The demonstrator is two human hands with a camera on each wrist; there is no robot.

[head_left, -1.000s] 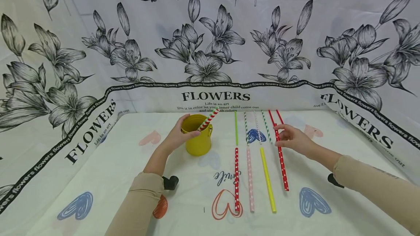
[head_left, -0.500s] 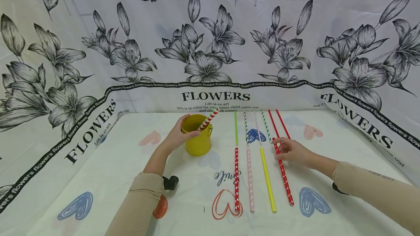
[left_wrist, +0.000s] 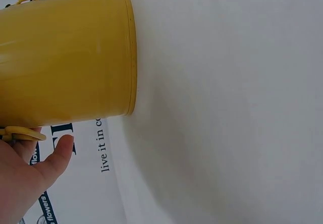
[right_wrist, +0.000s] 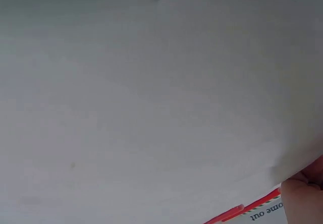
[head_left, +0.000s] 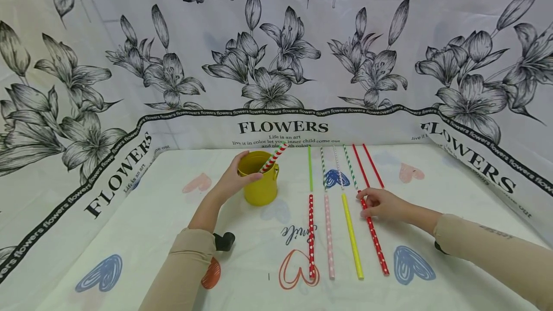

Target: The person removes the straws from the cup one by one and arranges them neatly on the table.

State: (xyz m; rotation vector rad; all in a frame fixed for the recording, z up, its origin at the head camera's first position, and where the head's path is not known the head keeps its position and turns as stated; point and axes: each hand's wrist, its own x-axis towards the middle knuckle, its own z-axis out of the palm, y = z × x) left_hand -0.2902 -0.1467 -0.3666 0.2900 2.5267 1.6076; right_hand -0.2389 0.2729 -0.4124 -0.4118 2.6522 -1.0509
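Observation:
My left hand (head_left: 231,181) holds the left side of a small yellow bucket (head_left: 261,192), thumb in front near the rim. The left wrist view shows the bucket's wall (left_wrist: 70,57) and the hand (left_wrist: 25,178) beside its handle loop. Leaning inside the bucket are striped paper straws (head_left: 274,157), red-white and green-white; their lower ends are hidden. My right hand (head_left: 384,205) pinches the upper end of a red straw with white dots (head_left: 378,246), to the right of a yellow straw (head_left: 353,239). Only part of that hand (right_wrist: 305,201) appears in the right wrist view.
Left of the yellow straw lie a pink dotted straw (head_left: 329,239) and another red dotted straw (head_left: 311,239). A back row has a green straw (head_left: 310,169), several striped ones and two plain red straws (head_left: 373,166). A flower-printed cloth (head_left: 285,90) hangs behind the table.
My right hand has drawn the red dotted straw toward me and lowered it into the front row, uncovering the plain red straws. The left hand has stayed on the bucket.

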